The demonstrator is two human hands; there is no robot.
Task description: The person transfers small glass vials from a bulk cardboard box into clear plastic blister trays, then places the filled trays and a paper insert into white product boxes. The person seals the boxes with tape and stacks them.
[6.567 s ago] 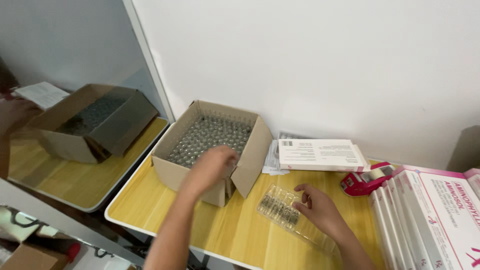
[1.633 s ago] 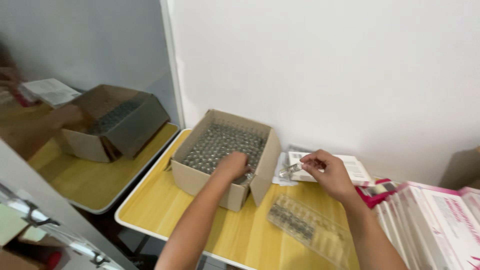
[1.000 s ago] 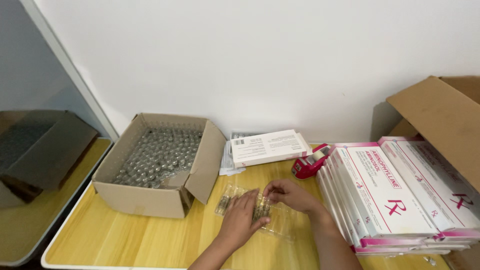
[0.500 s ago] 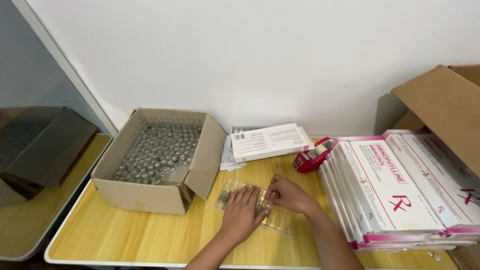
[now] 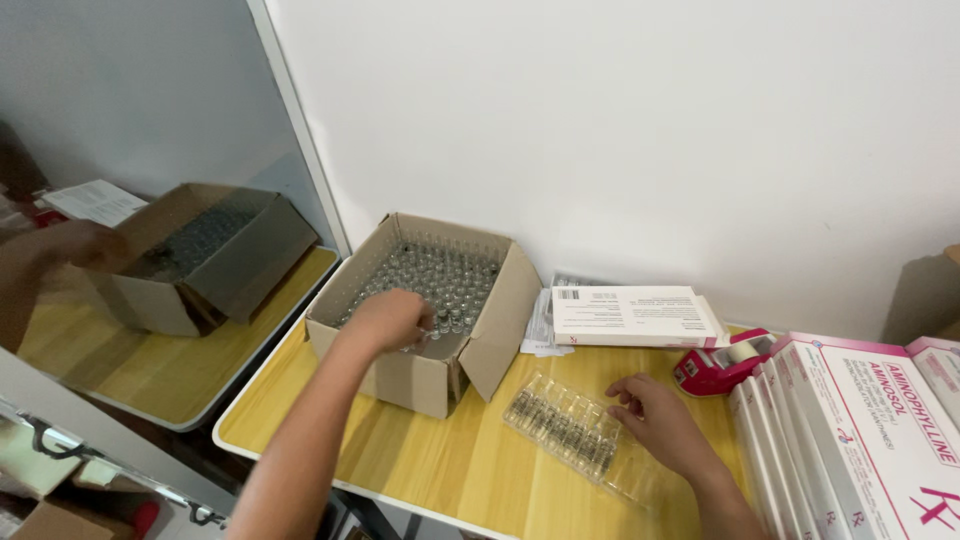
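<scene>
Left hand point(image 5: 392, 318) moved into carton point(image 5: 480, 345) of clear glass vials point(image 5: 440, 280).

The left hand point(image 5: 392, 318) reaches into an open cardboard box point(image 5: 425, 375) packed with small glass vials point(image 5: 445, 280), fingers curled down among them. At four o'clock from the box, a clear plastic tray point(image 5: 575, 432) partly filled with vials lies on the yellow table point(image 5: 440, 460). The right hand point(image 5: 655, 420) rests at the tray's three-o'clock edge, fingers touching it. At twelve o'clock from that hand lies a flat white carton point(image 5: 632, 314); at two o'clock, a red tape dispenser point(image 5: 715, 368); at three o'clock, a stack of white-and-pink boxes point(image 5: 860, 440).
</scene>
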